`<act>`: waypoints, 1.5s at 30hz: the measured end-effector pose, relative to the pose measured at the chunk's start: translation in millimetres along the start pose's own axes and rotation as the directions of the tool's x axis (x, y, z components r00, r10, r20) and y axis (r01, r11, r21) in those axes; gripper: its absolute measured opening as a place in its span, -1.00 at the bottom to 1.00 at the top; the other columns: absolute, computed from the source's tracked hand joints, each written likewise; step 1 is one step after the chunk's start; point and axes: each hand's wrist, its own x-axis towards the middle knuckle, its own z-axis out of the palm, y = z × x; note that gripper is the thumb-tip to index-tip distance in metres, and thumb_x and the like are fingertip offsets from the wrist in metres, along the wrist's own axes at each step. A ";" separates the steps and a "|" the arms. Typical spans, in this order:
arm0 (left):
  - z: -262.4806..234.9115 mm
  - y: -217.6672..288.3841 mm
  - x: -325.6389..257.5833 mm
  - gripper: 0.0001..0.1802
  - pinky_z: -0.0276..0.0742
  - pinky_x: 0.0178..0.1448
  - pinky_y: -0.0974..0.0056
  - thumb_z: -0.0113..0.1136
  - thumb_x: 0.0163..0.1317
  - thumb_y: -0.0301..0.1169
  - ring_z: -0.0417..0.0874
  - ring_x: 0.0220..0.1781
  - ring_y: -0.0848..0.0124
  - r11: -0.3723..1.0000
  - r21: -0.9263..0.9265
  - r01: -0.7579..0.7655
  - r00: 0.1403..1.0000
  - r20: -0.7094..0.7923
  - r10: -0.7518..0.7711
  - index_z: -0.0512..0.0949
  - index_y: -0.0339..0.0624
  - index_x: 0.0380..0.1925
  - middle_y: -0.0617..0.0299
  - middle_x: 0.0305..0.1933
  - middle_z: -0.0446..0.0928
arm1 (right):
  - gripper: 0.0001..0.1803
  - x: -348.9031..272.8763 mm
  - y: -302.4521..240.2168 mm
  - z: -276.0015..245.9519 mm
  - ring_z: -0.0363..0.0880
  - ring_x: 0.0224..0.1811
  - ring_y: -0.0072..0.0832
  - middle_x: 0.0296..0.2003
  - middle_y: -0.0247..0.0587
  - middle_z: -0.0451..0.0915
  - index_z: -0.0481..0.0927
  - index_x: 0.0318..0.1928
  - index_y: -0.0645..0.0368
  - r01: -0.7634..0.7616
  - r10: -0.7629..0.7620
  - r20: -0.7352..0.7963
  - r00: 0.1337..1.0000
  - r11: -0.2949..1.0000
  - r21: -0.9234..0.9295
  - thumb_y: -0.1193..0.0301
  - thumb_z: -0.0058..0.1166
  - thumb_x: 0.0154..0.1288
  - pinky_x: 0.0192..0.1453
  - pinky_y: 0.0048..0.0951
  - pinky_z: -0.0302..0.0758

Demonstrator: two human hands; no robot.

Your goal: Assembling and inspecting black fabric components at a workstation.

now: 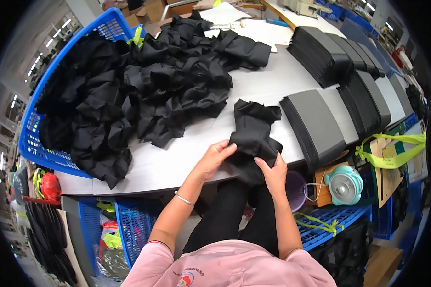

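Between my two hands is a piece of black fabric (251,138), creased and partly resting on the table, its lower end hanging past the front edge. My left hand (218,157) pinches its left side, thumb on top. On the other side, my right hand (274,175) grips the lower right part with the thumb over the cloth. The fingers beneath the fabric are hidden. A large heap of crumpled black fabric pieces (177,86) lies to the left, spilling from a blue plastic basket (31,138) onto the table.
Stacks of grey-topped black panels (316,122) stand right of the fabric, with more stacks (321,50) behind. A small teal fan (345,185) sits at the right edge beside a purple bin (296,191). Blue crates (134,229) are below the table. White table surface (256,86) shows between heap and stacks.
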 end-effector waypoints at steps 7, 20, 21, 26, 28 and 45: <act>-7.8 -9.0 3.7 -0.62 0.55 -0.05 0.44 0.28 0.36 -0.24 0.59 -0.20 0.58 0.951 -0.300 0.081 0.971 0.237 -0.008 0.57 -0.26 0.05 0.35 -0.24 0.57 | -0.60 -9.9 9.2 5.3 0.64 -0.32 -0.07 -0.32 -0.10 0.61 0.63 0.03 0.18 0.189 -0.313 -0.036 0.949 0.657 -0.730 0.55 0.21 0.11 -0.24 -0.16 0.55; 2.7 -8.6 2.3 -0.61 0.52 0.04 0.45 0.44 0.13 -0.56 0.59 -0.15 0.62 0.964 0.224 0.140 0.961 0.205 -0.187 0.59 -0.28 -0.02 0.37 -0.18 0.64 | -0.60 14.0 -21.5 -23.2 0.49 -0.24 -0.67 -0.27 -0.41 0.59 0.57 0.03 0.36 -0.330 0.203 0.521 0.829 0.930 0.163 0.31 0.28 0.34 -0.07 -0.61 0.45; 1.4 -10.5 2.0 -0.62 0.54 0.09 0.42 0.41 0.14 -0.58 0.63 -0.10 0.58 0.946 0.294 0.135 0.949 0.237 -0.209 0.59 -0.30 -0.01 0.33 -0.13 0.66 | -0.66 17.9 -29.1 -24.9 0.51 -0.22 -0.68 -0.25 -0.41 0.59 0.58 0.00 0.31 -0.416 0.250 0.551 0.796 0.887 0.199 0.33 0.26 0.36 -0.05 -0.62 0.45; 15.1 -6.0 -0.1 -0.65 0.55 0.10 0.40 0.41 0.15 -0.58 0.62 -0.07 0.57 0.982 0.131 0.136 0.961 0.222 -0.162 0.62 -0.30 -0.03 0.33 -0.10 0.66 | -0.77 26.0 -13.3 -22.3 0.58 -0.17 -0.69 -0.18 -0.41 0.64 0.57 -0.07 0.16 -0.553 0.226 0.620 0.752 0.727 0.406 0.40 0.28 0.33 -0.08 -0.62 0.50; 15.2 -6.0 -1.9 -0.64 0.55 0.11 0.39 0.41 0.15 -0.58 0.62 -0.06 0.56 0.986 0.053 0.155 0.963 0.213 -0.163 0.62 -0.30 -0.03 0.33 -0.09 0.66 | -0.77 24.7 -15.5 -16.8 0.59 -0.19 -0.69 -0.19 -0.42 0.64 0.55 -0.08 0.14 -0.641 0.223 0.662 0.716 0.586 0.496 0.42 0.29 0.32 -0.11 -0.63 0.51; 1.9 -27.3 -14.7 -0.81 0.28 -0.44 0.52 0.36 0.26 -0.50 0.34 -0.48 0.73 0.963 0.155 -0.219 0.878 -0.400 0.264 0.49 -0.21 -0.26 0.49 -0.48 0.45 | -0.71 -15.8 -14.6 4.1 0.67 -0.51 -0.51 -0.38 -0.23 0.62 0.48 0.00 0.33 -0.072 0.065 0.044 0.997 0.982 0.176 0.44 0.20 0.38 -0.45 -0.56 0.51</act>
